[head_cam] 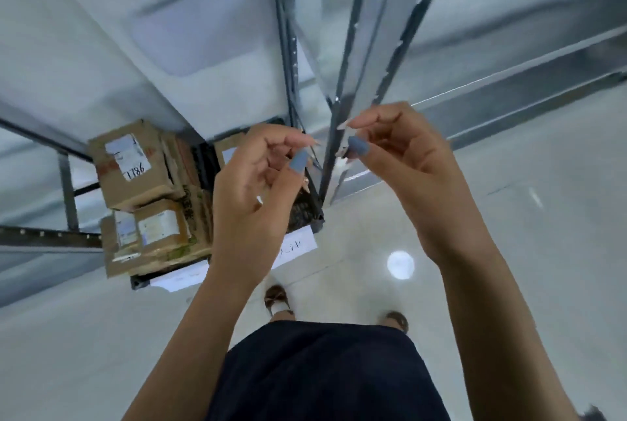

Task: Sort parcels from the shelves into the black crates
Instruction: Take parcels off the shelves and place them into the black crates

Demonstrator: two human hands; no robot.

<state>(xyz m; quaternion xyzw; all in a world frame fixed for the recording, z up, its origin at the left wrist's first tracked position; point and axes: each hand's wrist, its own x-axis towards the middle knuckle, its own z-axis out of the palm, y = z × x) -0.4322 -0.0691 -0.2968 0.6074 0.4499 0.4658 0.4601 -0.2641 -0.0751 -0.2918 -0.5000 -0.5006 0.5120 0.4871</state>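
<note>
Both: left hand (251,190), right hand (410,162) fingers (373,119) loosely curled, empty | black crate (305,213) half hidden

You're standing on a glossy pale floor (529,251) w/ a round light glare (400,264) shining on it; you're wearing brown shoes (275,298) & a dark skirt (322,376).

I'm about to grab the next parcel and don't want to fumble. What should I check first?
1. Left hand free: ok, holds nothing.
2. Right hand free: ok, holds nothing.
3. Black crate close by: ok, on the floor just ahead.
4. Room in it: cannot tell; cardboard parcels are piled to its left and the left hand hides the rest.
5. Paper label readable: cannot tell, partly covered by the forearm.
6. Next parcel on the shelves: cannot tell, too blurred.
</note>
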